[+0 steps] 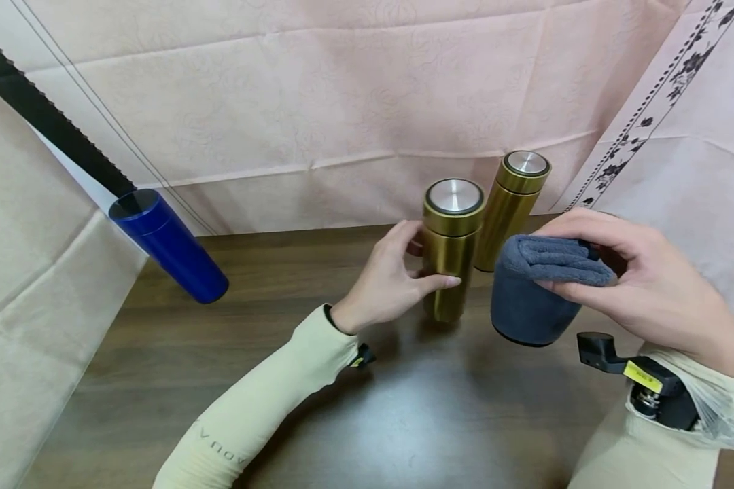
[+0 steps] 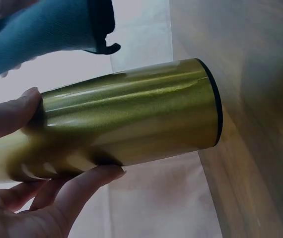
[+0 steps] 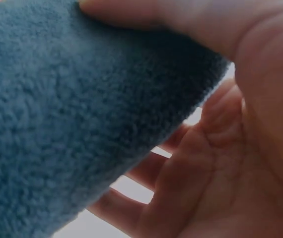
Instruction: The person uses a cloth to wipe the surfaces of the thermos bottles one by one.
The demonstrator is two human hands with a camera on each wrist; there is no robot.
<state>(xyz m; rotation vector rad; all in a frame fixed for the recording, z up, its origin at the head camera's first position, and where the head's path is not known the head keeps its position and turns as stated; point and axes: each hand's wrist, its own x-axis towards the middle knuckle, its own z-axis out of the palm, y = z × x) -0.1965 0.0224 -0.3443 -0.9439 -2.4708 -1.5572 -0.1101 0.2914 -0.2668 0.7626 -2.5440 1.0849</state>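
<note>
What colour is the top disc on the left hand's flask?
The top disc is silver, clearest in the head view.

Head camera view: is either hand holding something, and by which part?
The left hand holds a gold flask round its body, below the lid; the right hand grips a blue-grey cloth by its folded top.

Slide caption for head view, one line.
Left hand grips the nearer gold flask; right hand holds a folded blue-grey cloth.
</note>
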